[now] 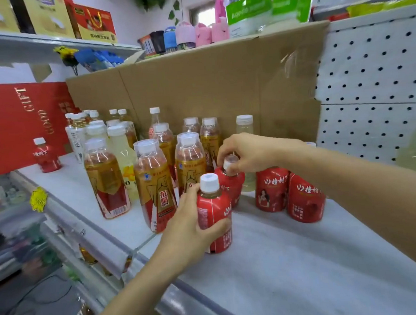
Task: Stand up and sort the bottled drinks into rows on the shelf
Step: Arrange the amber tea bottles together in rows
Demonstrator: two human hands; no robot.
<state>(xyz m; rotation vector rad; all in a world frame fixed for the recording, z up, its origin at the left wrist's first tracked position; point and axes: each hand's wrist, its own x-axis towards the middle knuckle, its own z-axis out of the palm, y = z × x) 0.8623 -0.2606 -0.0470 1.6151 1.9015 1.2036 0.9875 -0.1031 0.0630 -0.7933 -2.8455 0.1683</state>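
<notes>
the left hand (186, 222) grips a small red bottle (216, 212) that stands upright near the front middle of the shelf (293, 254). its fingers (192, 191) curl round the far side of the label and the thumb (217, 226) lies across the near side. just behind this bottle stands a second red bottle (231, 185). the right hand (247, 152) reaches in from the right and pinches its white cap (229, 161) between curled fingertips (237, 167). whether the two bottles touch cannot be told.

to the right, under the right forearm, a third red bottle (272, 190) and a fourth red bottle (305, 197) stand upright side by side, touching. a pale bottle (244, 124) stands far behind the right hand.

left of the hands, tall amber bottles (155, 185) with gold and red labels stand upright in loose rows running from near to far. farther left and back is a cluster of pale yellow bottles (122, 150). a lone red bottle (46, 156) stands well apart at the far left end of the shelf, in front of a red gift box (17, 120).

a cardboard sheet (209, 84) lines the back of the shelf, and a white pegboard (372, 74) closes the right side. a yellow tag (38, 199) hangs on the shelf's front edge at the left.
</notes>
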